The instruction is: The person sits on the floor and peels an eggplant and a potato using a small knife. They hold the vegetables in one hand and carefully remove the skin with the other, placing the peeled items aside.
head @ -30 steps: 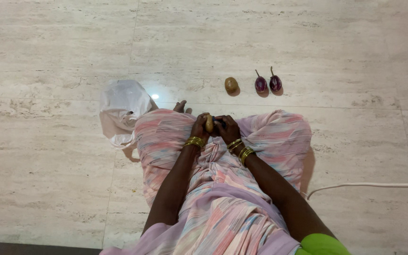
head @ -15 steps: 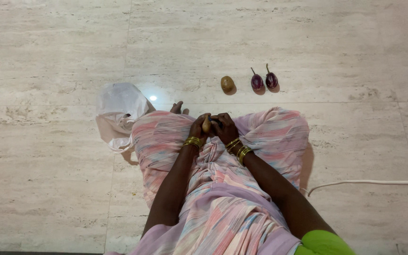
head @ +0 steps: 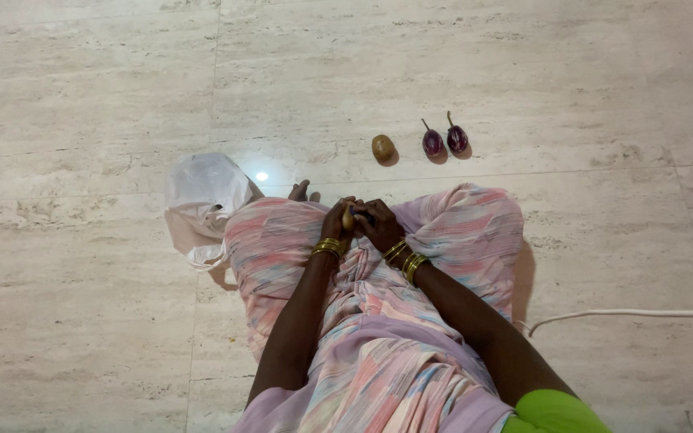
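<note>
Potato [head: 349, 217], small, tan and oval, sits over the lap between both hands: left hand [head: 336, 220] fingers curl closed around it, right hand [head: 379, 224] closes against its right side. Pale veined marble floor [head: 82, 96] spreads all around.

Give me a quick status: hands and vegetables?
Left hand and right hand both gripping small tan potato. Second brown potato, two purple brinjals on floor. Nothing obstructing.

Small potato [head: 348, 217] mostly hidden between left hand [head: 337, 220] and right hand [head: 380, 225]; dark object at right fingers too small to identify. White cord [head: 627, 314] ran off right edge. Toes [head: 300, 191] half-covered by patterned cloth [head: 459, 228].
</note>
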